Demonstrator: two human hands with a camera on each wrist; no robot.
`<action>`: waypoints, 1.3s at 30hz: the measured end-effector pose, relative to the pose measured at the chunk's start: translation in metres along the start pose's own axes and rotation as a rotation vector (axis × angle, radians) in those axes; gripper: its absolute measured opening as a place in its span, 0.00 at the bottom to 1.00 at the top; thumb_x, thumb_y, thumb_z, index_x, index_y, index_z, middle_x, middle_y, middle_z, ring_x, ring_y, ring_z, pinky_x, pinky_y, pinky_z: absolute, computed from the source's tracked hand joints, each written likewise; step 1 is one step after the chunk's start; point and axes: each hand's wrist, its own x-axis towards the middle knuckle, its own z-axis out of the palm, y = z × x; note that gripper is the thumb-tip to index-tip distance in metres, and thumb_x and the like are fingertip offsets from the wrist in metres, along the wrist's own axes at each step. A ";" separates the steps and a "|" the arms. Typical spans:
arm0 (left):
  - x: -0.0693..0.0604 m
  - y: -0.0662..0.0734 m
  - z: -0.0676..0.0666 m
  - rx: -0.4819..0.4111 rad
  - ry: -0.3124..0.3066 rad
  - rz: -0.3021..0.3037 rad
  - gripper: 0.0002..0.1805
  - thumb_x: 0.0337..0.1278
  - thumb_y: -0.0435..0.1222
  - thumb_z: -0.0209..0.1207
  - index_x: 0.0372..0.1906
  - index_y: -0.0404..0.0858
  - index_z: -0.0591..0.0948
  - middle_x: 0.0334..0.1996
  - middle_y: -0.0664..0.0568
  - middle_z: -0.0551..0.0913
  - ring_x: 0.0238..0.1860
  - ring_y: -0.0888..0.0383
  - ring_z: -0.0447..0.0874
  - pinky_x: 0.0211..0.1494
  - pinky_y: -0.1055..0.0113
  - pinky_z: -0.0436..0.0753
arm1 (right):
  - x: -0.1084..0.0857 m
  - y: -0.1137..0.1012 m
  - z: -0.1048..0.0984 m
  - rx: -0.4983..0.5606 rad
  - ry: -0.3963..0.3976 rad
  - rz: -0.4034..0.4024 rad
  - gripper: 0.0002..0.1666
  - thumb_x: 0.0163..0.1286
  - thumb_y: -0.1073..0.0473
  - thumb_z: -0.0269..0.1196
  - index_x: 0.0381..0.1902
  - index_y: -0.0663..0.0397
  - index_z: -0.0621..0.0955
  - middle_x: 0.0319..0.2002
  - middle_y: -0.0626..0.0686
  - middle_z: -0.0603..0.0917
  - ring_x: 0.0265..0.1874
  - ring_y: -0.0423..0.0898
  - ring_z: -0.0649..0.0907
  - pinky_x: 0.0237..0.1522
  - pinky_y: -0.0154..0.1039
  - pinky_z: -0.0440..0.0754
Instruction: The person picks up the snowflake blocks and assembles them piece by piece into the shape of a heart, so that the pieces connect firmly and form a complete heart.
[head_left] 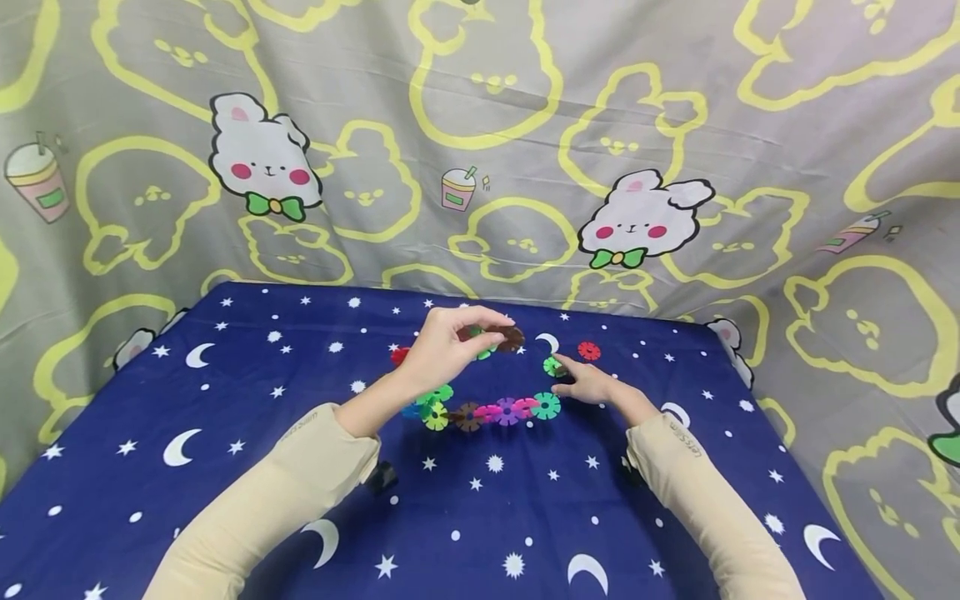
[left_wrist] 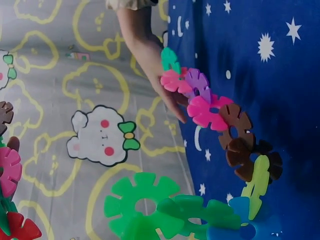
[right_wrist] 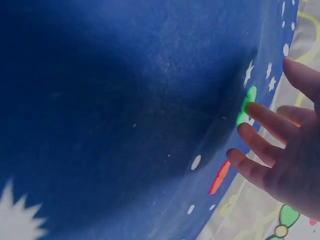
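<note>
My left hand pinches a brown notched plastic disc between thumb and fingers, raised over the table. It belongs to a chain of interlocked flower-shaped discs curving round below: red, green, blue, yellow, brown, pink, a purple disc and a teal end disc. The left wrist view shows the linked pieces closely, including a large green disc. My right hand has its fingers loosely spread. Its fingertips are at a loose green disc; whether they touch it I cannot tell.
A single red disc lies on the table beyond the right hand. The dark blue cloth with white stars and moons covers the table. A grey patterned curtain hangs along the back edge and sides.
</note>
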 end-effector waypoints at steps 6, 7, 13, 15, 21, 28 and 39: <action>-0.001 0.000 0.001 0.007 0.003 -0.003 0.09 0.53 0.29 0.60 0.41 0.36 0.84 0.37 0.48 0.85 0.29 0.60 0.77 0.25 0.71 0.74 | -0.014 -0.006 -0.003 -0.012 -0.068 -0.082 0.33 0.62 0.59 0.60 0.61 0.71 0.64 0.47 0.64 0.79 0.48 0.57 0.78 0.51 0.50 0.73; -0.001 0.000 0.001 0.007 0.002 -0.005 0.09 0.53 0.29 0.60 0.41 0.35 0.84 0.38 0.48 0.85 0.29 0.60 0.76 0.26 0.70 0.74 | -0.015 -0.006 -0.004 -0.016 -0.064 -0.082 0.33 0.61 0.60 0.60 0.61 0.71 0.65 0.44 0.63 0.80 0.45 0.55 0.79 0.49 0.49 0.74; -0.002 -0.001 0.003 -0.008 -0.019 -0.027 0.10 0.54 0.29 0.59 0.41 0.34 0.83 0.38 0.47 0.84 0.29 0.58 0.76 0.26 0.71 0.74 | -0.013 0.000 0.002 -0.110 -0.025 -0.016 0.30 0.56 0.64 0.65 0.56 0.66 0.71 0.29 0.53 0.77 0.30 0.46 0.76 0.38 0.43 0.74; -0.002 -0.002 0.003 -0.008 -0.022 -0.029 0.10 0.54 0.29 0.59 0.41 0.34 0.83 0.39 0.47 0.84 0.28 0.57 0.77 0.26 0.71 0.74 | -0.013 0.003 0.007 -0.149 -0.010 0.000 0.27 0.53 0.65 0.67 0.51 0.65 0.73 0.29 0.54 0.74 0.30 0.46 0.73 0.37 0.43 0.73; -0.002 -0.002 0.003 0.000 -0.019 -0.017 0.10 0.54 0.29 0.59 0.41 0.33 0.83 0.38 0.46 0.84 0.26 0.59 0.77 0.26 0.71 0.74 | -0.017 0.008 0.008 -0.127 0.133 -0.031 0.18 0.46 0.67 0.70 0.32 0.60 0.71 0.25 0.51 0.71 0.25 0.44 0.70 0.31 0.39 0.69; 0.000 -0.001 0.002 0.013 -0.012 -0.003 0.10 0.53 0.29 0.59 0.41 0.35 0.83 0.38 0.48 0.85 0.30 0.61 0.77 0.27 0.70 0.75 | -0.034 -0.016 -0.016 0.084 0.276 -0.085 0.12 0.57 0.69 0.63 0.38 0.64 0.73 0.17 0.52 0.80 0.14 0.41 0.77 0.18 0.35 0.76; -0.001 0.001 0.003 0.039 -0.007 0.032 0.10 0.52 0.29 0.60 0.41 0.35 0.84 0.37 0.47 0.85 0.19 0.62 0.70 0.22 0.71 0.70 | -0.065 -0.088 -0.049 0.416 0.413 -0.232 0.17 0.64 0.66 0.58 0.49 0.69 0.75 0.19 0.54 0.79 0.16 0.41 0.79 0.24 0.36 0.80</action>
